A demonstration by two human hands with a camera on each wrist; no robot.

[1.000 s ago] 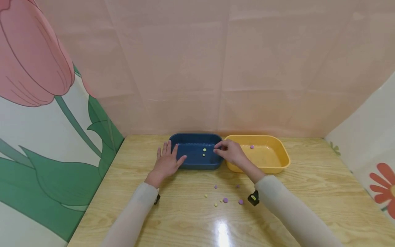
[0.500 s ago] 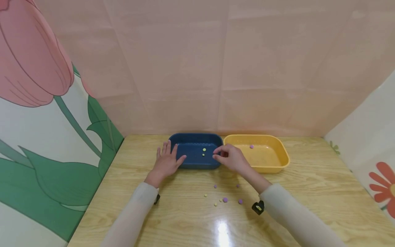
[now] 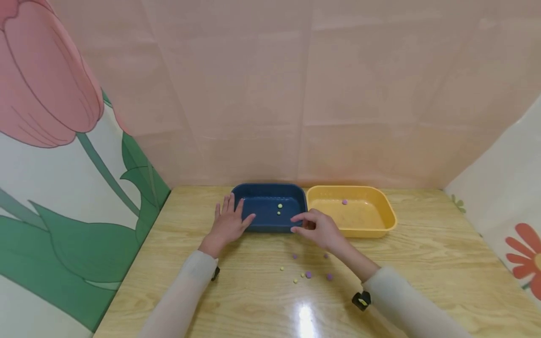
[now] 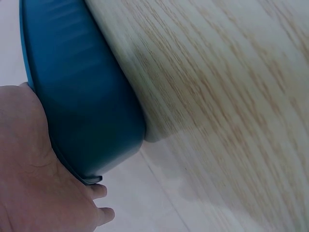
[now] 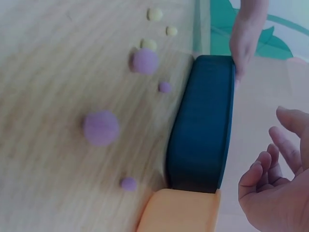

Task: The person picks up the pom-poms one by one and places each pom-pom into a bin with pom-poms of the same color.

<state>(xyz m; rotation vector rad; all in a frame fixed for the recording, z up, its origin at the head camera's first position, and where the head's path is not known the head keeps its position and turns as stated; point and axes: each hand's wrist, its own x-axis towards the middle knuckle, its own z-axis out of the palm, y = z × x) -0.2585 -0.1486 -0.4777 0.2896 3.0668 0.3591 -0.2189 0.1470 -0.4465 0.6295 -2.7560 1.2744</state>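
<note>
My left hand (image 3: 228, 224), fingers spread, rests on the left end of the blue tray (image 3: 270, 229). In the left wrist view this hand (image 4: 38, 169) lies along the tray's rim. Two small yellow balls (image 3: 280, 206) sit inside the blue tray. Over the near right corner of that tray is my right hand (image 3: 319, 228). Its thumb and index finger are apart with nothing between them, as the right hand (image 5: 280, 188) also shows in the right wrist view. A purple ball (image 3: 344, 202) lies in the yellow tray (image 3: 367, 232), which stands right beside the blue one.
On the wooden table (image 3: 249, 300) in front of the trays lie several loose balls: purple ones such as this larger purple ball (image 5: 101, 128), and smaller yellow ones such as this yellow ball (image 5: 155, 14). A pink cloth backdrop (image 3: 236, 117) rises behind the trays.
My right hand has drawn back toward me from over the blue tray, and its thumb and index finger have parted. My left hand has stayed in place.
</note>
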